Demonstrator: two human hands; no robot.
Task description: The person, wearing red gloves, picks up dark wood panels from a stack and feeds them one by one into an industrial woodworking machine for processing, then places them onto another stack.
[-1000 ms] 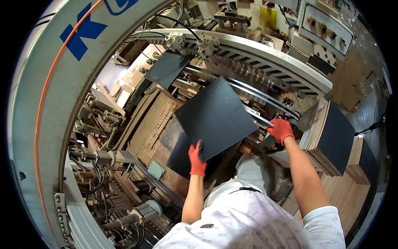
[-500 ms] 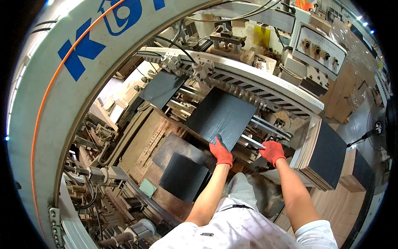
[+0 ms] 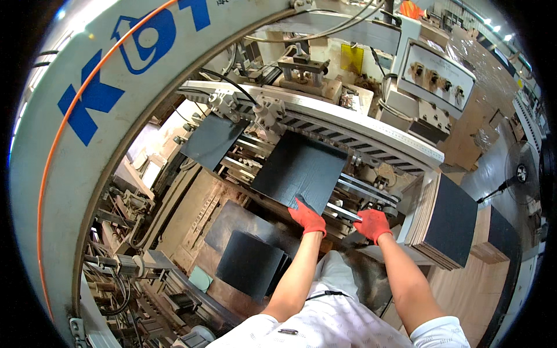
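Note:
Both my hands wear red gloves. A square black board [image 3: 299, 171] with a glossy, grained face lies flat on the machine's rails in front of me. At its near edge is my left hand [image 3: 307, 218], fingers stretched out and resting on the board's near right corner. Further right, my right hand [image 3: 373, 225] is curled around the near end of a slim metal rail [image 3: 343, 211]; its fingertips are partly hidden. A second black board [image 3: 213, 141] lies farther left on the rails. Below it, more black boards [image 3: 246, 264] are piled on a brown sheet.
A stack of boards with black faces [image 3: 449, 220] stands at my right, another stack [image 3: 499, 235] beyond it. The machine's pale arched frame [image 3: 35, 174] curves along the left. A striped beam [image 3: 360, 145] crosses behind the board, and a switch box [image 3: 436, 78] hangs at the upper right.
The whole view has shifted slightly, so things sit lower and further left. Both hands keep their places at the board and the rail.

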